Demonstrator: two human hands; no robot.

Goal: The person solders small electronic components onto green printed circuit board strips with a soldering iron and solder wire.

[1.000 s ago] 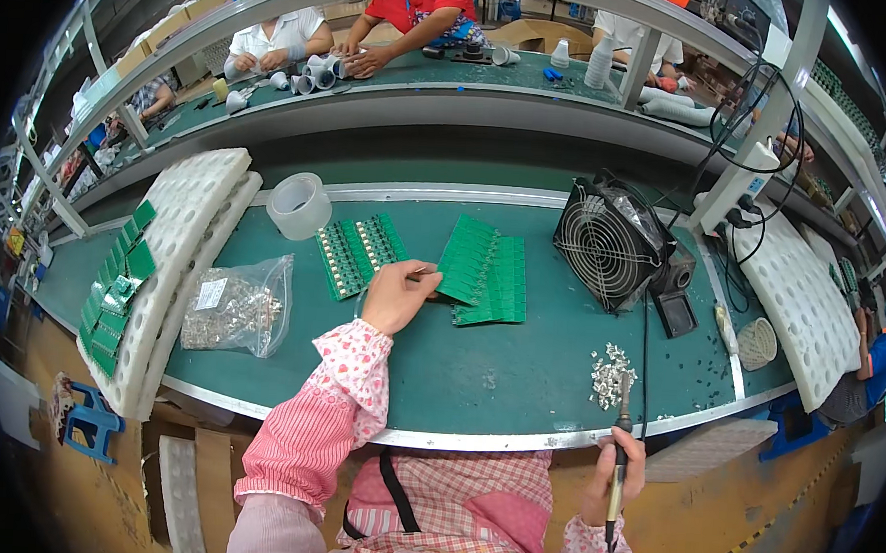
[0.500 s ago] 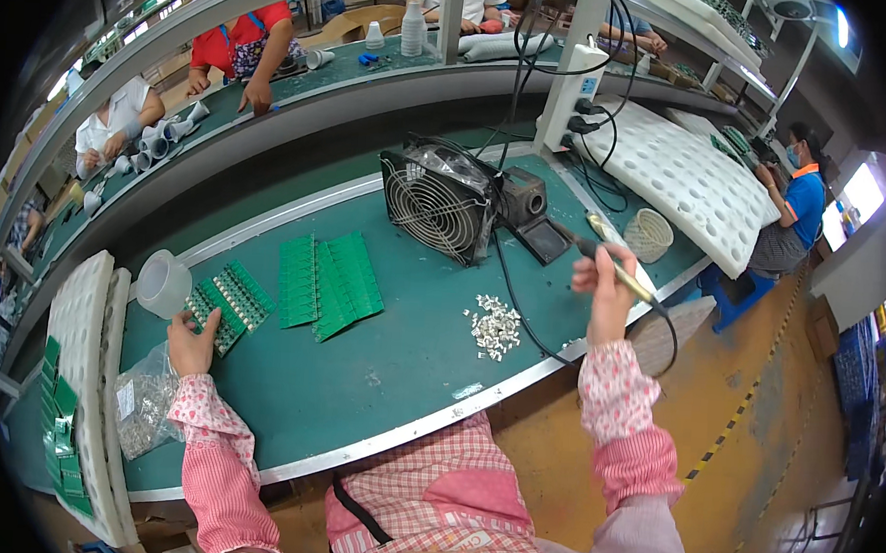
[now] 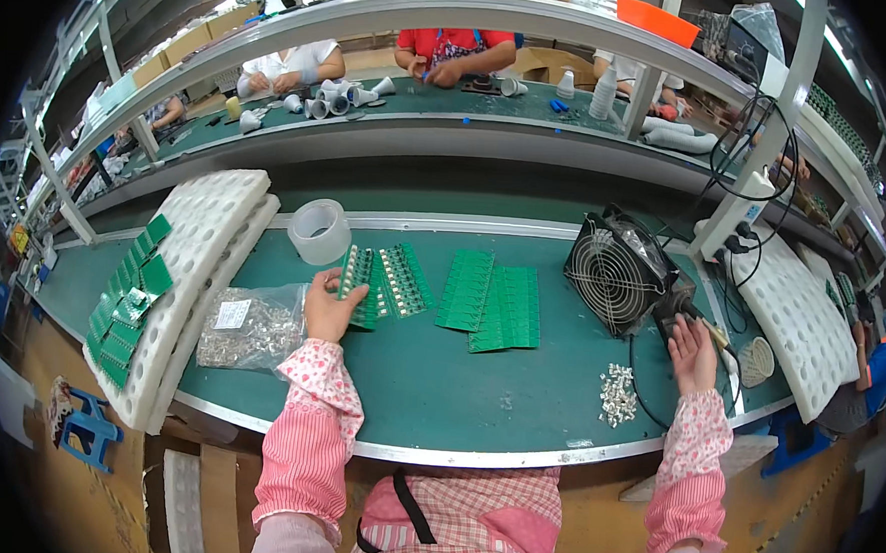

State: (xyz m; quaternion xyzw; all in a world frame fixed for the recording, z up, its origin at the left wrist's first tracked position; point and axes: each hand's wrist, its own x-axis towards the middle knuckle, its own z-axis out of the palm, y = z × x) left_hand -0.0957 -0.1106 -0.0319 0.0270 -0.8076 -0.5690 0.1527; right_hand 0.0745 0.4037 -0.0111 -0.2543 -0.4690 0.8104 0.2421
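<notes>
My left hand (image 3: 330,306) is closed on the left edge of a green circuit board panel (image 3: 361,284) fitted with rows of small pale parts. A second populated panel (image 3: 403,280) lies against it on the right. My right hand (image 3: 693,354) is open, palm turned up, its fingers stretched out just below the soldering iron (image 3: 716,336). That iron lies at its stand beside the fan, partly hidden by the fingertips. Loose small metal parts (image 3: 617,394) form a pile left of my right hand. Bare green panels (image 3: 504,310) lie mid-table, overlapping.
A black fan (image 3: 613,275) stands at the back right. Near my left hand are a clear bag of small parts (image 3: 250,328) and a translucent tub (image 3: 319,232). White foam trays (image 3: 199,239) flank the table; a small basket (image 3: 756,362) sits at right. Co-workers sit beyond the rail.
The view has swung left. My right hand has let go of the soldering iron, which now lies at its stand. My left hand now lifts one populated panel's edge.
</notes>
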